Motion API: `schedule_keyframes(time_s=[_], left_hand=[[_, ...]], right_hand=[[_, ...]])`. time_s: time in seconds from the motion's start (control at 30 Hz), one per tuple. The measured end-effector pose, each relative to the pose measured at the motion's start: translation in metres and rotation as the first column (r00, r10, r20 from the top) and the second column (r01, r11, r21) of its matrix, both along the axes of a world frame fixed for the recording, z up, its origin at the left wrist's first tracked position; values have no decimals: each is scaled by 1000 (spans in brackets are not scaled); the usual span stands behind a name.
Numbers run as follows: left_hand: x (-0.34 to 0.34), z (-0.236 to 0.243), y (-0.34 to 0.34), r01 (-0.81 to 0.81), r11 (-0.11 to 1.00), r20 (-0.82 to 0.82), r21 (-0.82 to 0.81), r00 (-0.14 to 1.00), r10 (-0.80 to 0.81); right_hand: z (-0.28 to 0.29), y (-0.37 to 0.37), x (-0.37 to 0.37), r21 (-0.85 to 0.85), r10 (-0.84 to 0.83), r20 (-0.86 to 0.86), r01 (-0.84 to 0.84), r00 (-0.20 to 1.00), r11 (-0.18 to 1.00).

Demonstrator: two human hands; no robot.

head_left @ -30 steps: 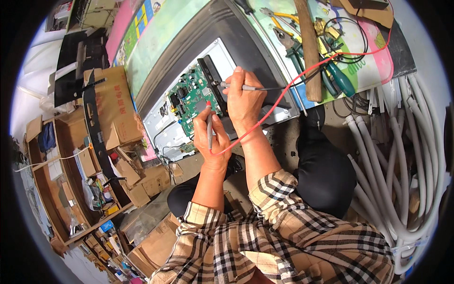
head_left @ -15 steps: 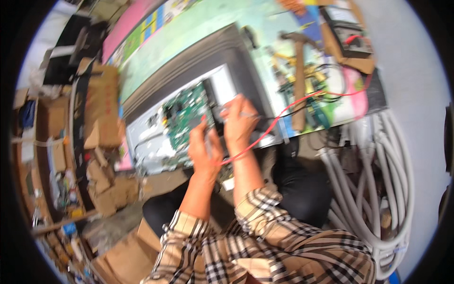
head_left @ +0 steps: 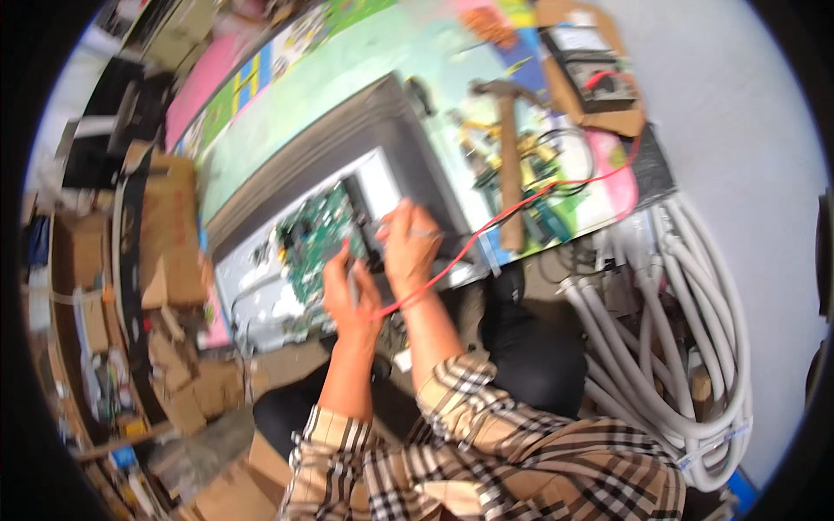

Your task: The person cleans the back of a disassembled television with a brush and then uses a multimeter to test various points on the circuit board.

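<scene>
We've got an electronics workshop; exposed circuit board (head_left: 313,239) near centre; hammer (head_left: 510,156), meter (head_left: 592,76) between 1 and 2 o'clock; grey pipes (head_left: 730,347) at 4; cluttered shelves (head_left: 128,439) at 9.

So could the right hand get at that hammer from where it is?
Probably yes: the hammer lies in the open to the right, with the red lead running across its handle. But the right hand holds a probe it would likely need to put down first.

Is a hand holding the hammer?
No, the hammer lies on the table, apart from the left hand and right hand.
</scene>
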State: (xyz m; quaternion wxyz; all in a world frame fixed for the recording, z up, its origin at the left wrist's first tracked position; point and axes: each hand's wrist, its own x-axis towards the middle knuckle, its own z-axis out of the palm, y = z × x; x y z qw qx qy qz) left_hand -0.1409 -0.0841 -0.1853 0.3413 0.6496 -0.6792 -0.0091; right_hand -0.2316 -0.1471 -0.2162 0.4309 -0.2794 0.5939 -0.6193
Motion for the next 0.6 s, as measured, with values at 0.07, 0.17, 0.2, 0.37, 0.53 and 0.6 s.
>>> schedule_keyframes(time_s=[0.07,0.17,0.2,0.37,0.53,0.6], left_hand=[[0,1,-4,-53,996,-12,68,998,54],[-3,1,-8,-7,998,-109,67,994,15],[-2,-1,-8,-6,997,-104,73,994,14],[1,0,-6,-5,994,-161,113,987,24],[-1,-5,-9,25,995,-142,92,990,-11],[-2,-4,-9,30,995,-140,96,990,-16]], right_hand=[[-7,-3,2,-16,-19,7,19,1000,1000],[1,-5,-2,-19,-57,68,59,996,998],[3,-4,-2,-4,-49,81,49,996,999],[7,0,3,-1,-46,95,47,994,999],[7,0,2,4,-35,98,34,995,999],[8,0,1,5,-35,91,35,995,999]])
